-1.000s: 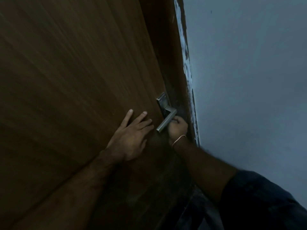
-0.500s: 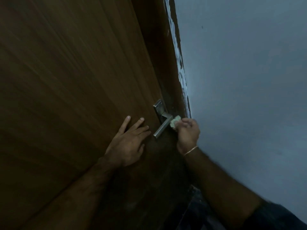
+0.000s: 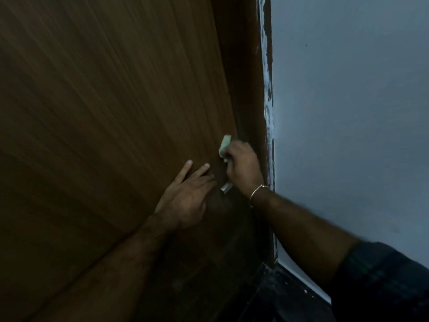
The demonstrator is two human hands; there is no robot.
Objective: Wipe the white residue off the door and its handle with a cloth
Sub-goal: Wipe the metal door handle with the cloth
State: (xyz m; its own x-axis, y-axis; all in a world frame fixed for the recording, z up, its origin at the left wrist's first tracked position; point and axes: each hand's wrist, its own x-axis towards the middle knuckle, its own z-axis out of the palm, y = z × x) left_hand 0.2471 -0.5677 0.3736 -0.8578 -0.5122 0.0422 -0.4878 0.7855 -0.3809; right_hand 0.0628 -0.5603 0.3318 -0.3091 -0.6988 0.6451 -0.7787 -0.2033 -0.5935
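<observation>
We're lifting the right hand [image 3: 241,169], fist closed on the cloth [image 3: 225,145], from the handle [image 3: 226,188] onto the door [image 3: 116,101] above; left hand [image 3: 185,198] staying flat, fingers spread, bracing beside it.

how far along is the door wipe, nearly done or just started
Hard to call, probably midway. In hand: the right hand presses a pale cloth where the handle mounts, hiding all but its tip; the left hand lies flat on the door. Done: the lit door face shows no white marks. Left: heavy white streaks run down the frame edge, and the dark lower door is unreadable.
</observation>
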